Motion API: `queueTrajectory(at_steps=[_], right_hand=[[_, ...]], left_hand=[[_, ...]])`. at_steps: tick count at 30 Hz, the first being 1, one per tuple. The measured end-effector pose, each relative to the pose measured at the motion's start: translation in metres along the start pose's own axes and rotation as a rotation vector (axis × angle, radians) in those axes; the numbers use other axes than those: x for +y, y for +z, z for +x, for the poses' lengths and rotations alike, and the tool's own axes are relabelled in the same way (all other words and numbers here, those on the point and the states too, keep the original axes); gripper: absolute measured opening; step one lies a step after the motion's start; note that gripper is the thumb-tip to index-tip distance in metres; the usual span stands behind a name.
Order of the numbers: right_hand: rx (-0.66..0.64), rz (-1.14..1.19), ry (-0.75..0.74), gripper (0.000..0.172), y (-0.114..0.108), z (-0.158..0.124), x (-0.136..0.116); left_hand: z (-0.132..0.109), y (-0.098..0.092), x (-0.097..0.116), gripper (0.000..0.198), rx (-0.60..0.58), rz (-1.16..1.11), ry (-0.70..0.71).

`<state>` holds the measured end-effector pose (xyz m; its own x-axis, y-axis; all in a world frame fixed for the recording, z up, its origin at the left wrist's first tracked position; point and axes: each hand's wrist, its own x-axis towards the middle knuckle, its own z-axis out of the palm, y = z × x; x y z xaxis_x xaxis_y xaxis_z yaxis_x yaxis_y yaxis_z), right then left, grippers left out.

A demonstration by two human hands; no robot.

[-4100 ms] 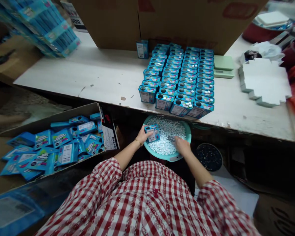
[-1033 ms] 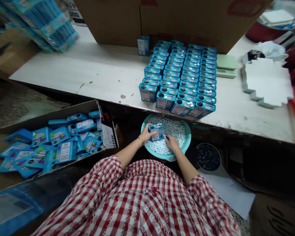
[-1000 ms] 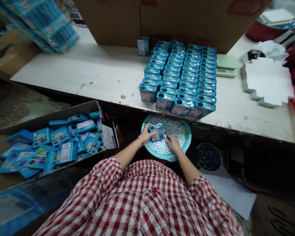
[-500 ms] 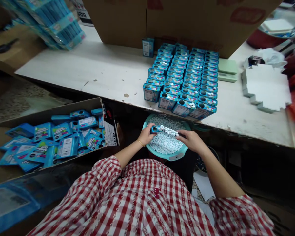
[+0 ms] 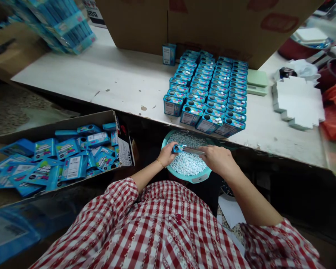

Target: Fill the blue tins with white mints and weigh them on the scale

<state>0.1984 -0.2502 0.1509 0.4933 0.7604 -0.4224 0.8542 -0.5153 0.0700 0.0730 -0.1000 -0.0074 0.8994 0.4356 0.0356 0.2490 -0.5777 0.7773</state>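
Observation:
My left hand (image 5: 167, 154) is closed on the end of a small blue candy box (image 5: 177, 149), which has a dark round opening. A narrow metal scoop (image 5: 194, 150) sits in my right hand (image 5: 217, 158), its far end reaching the box. Bare metal shows along most of the scoop; whether pellets are left at its tip is too small to tell. Both hands are over a turquoise basin (image 5: 198, 179) holding a heap of small white candy pellets (image 5: 186, 164).
Rows of blue boxes (image 5: 205, 89) stand on the white table (image 5: 123, 93), against a large cardboard box (image 5: 210, 33). An open carton (image 5: 92, 114) of loose blue boxes lies at left. Flat white card pieces (image 5: 298, 101) are stacked at right.
The scoop was heaped with white pellets; now its metal shows. My right hand has turned palm-down and tilted the scoop toward the candy box. My left hand has barely moved.

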Motion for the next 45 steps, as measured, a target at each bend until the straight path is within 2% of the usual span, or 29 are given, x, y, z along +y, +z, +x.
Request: queueTrajectory(at_steps=[2,5,8,11,15,17,20,23,26,28,31,34,37,39,41,43,45], right_hand=[[-0.011,0.028,0.067,0.033,0.014,-0.004,0.016],[-0.063,0.038,0.148,0.033,0.048,-0.002,0.033],[-0.101,0.043,0.154,0.032,0.087,0.01,0.034],[-0.086,0.087,0.145,0.032,0.118,0.024,0.026],[-0.035,0.15,0.126,0.034,0.145,0.037,0.024],[0.018,0.16,0.112,0.035,0.158,0.04,0.028],[0.15,0.183,0.096,0.037,0.18,0.043,0.034],[0.368,0.3,0.09,0.036,0.201,0.038,0.035],[0.55,0.433,0.053,0.032,0.212,0.024,0.035],[0.63,0.491,0.055,0.03,0.211,0.012,0.04],[0.73,0.555,0.119,0.029,0.194,-0.006,0.061],[0.79,0.622,0.215,0.03,0.166,-0.022,0.094],[0.825,0.7,0.336,0.033,0.137,-0.022,0.136],[0.855,0.747,0.4,0.034,0.119,-0.008,0.167],[0.88,0.784,0.458,0.037,0.101,0.02,0.198],[0.884,0.785,0.525,0.047,0.08,0.058,0.229],[0.864,0.73,0.592,0.06,0.054,0.102,0.256]], left_hand=[[-0.004,-0.005,0.002,0.041,-0.004,0.091,0.093],[-0.008,-0.012,0.005,0.043,-0.013,0.281,0.214],[-0.009,-0.019,0.005,0.046,-0.006,0.36,0.215],[-0.007,-0.028,0.003,0.047,0.028,0.295,0.15],[-0.001,-0.045,0.004,0.037,0.193,-0.031,-0.007],[0.008,-0.057,0.007,0.037,0.282,-0.186,-0.025],[0.034,-0.075,0.011,0.04,0.378,-0.291,0.054],[0.069,-0.091,0.009,0.044,0.407,-0.314,0.128],[0.099,-0.098,0.001,0.048,0.4,-0.309,0.17],[0.112,-0.094,-0.006,0.053,0.42,-0.34,0.164],[0.119,-0.082,-0.017,0.069,0.472,-0.41,0.113],[0.12,-0.072,-0.023,0.081,0.537,-0.41,0.025],[0.118,-0.068,-0.025,0.08,0.52,-0.31,-0.017],[0.116,-0.067,-0.026,0.083,0.503,-0.232,-0.03],[0.114,-0.065,-0.027,0.097,0.508,-0.186,-0.041],[0.112,-0.063,-0.028,0.111,0.532,-0.138,-0.053],[0.111,-0.06,-0.028,0.114,0.557,-0.075,-0.074]])
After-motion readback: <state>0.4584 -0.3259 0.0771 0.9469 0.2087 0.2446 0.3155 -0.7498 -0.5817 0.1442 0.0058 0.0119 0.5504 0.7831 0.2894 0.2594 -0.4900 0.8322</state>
